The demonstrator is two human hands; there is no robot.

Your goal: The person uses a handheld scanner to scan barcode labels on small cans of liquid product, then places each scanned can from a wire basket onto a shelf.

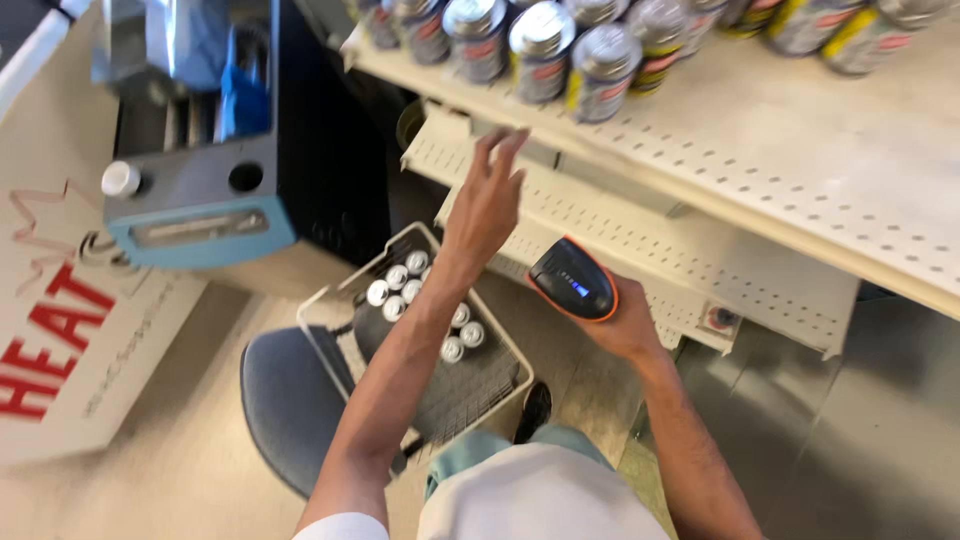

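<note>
head view, looking down at a store shelf bay. the left hand [487,200] is raised with fingers spread and loosely extended, holding nothing, its fingertips just beside the front edge of the upper perforated shelf [760,150], below the row of spray cans [560,50] standing there. the right hand [625,325] is wrapped around a handheld barcode scanner [573,280], black with an orange rim, held in front of the lower perforated shelf [620,235], which looks bare.

progress, as a judgement: the upper shelf already carries a full row of cans, while several silver-capped cans [415,295] remain upright in the wire basket [500,345] on a blue-grey stool [285,400] beneath the left forearm; so part of the stock appears shelved and part is left.

room: the shelf lips project toward the person, and the reaching hand has open air under the upper lip. a blue-and-black cart [200,200] crowds the left side; a printed carton [70,330] lies near it on the floor.
</note>
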